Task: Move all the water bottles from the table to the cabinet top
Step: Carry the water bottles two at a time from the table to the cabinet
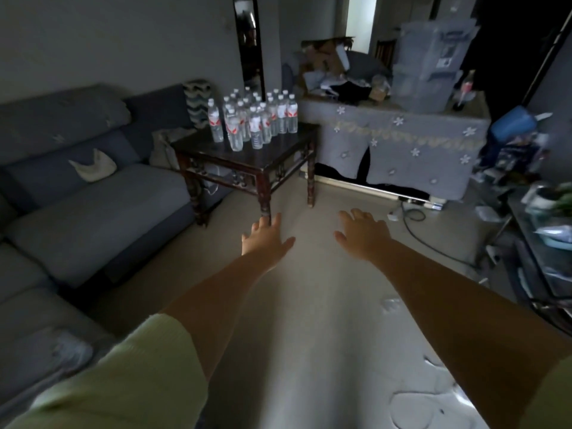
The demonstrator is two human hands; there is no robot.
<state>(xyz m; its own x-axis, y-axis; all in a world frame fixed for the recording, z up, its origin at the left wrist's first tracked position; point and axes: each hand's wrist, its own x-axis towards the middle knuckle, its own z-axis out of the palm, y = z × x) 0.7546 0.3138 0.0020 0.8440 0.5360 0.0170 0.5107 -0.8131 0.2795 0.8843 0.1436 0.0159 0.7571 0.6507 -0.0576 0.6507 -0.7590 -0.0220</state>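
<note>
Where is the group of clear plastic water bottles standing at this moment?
In the head view, the clear plastic water bottles stand clustered on the dark wooden side table, upper centre, between the grey sofa at left and the cloth-covered cabinet at right.

Dim room: grey sofa (93,193) left, pale floor (309,289), plain grey wall (123,41) behind.

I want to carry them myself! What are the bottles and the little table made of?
The bottles look like clear, thin plastic: you can see through them, and they have white caps and paper-like labels. The table looks like dark, polished wood, since its legs are carved and its top shines a bit. Dim light leaves both uncertain.
</note>
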